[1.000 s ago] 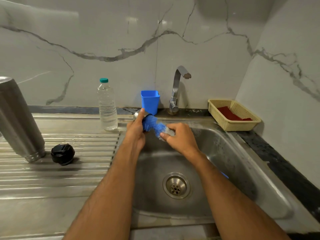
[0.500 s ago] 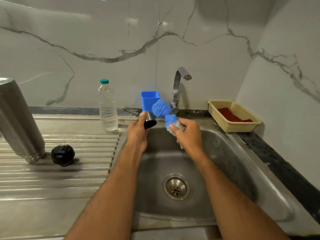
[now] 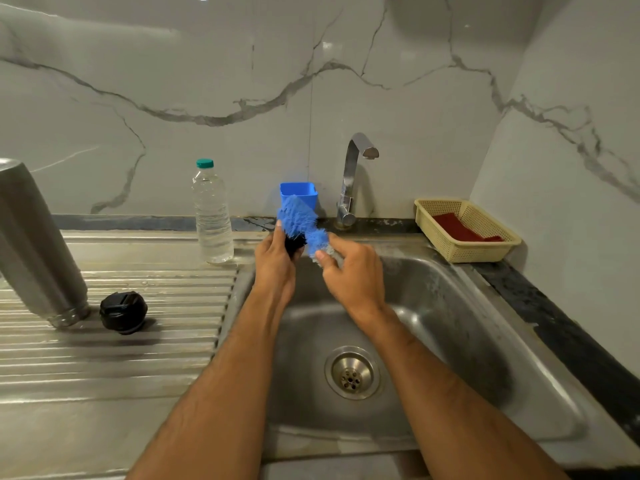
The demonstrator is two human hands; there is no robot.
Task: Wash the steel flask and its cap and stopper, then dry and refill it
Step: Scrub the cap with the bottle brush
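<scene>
Flask cap point(image 3: 294, 244), dark inside, is gripped by the left hand point(image 3: 275, 263) over the steel sink point(image 3: 450, 341); the right hand point(image 3: 353, 271) grips a blue brush point(image 3: 301, 220). Flask point(image 3: 34, 244) and black stopper point(image 3: 123, 311) rest on the ribbed worktop point(image 3: 138, 358); marble walls point(image 3: 207, 81) behind.

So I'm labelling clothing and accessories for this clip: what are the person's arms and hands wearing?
Nothing visible: both forearms are bare up to the frame's bottom edge, with no sleeves showing. The left hand and right hand have no gloves, and no rings, watch or bracelets can be seen.
</scene>
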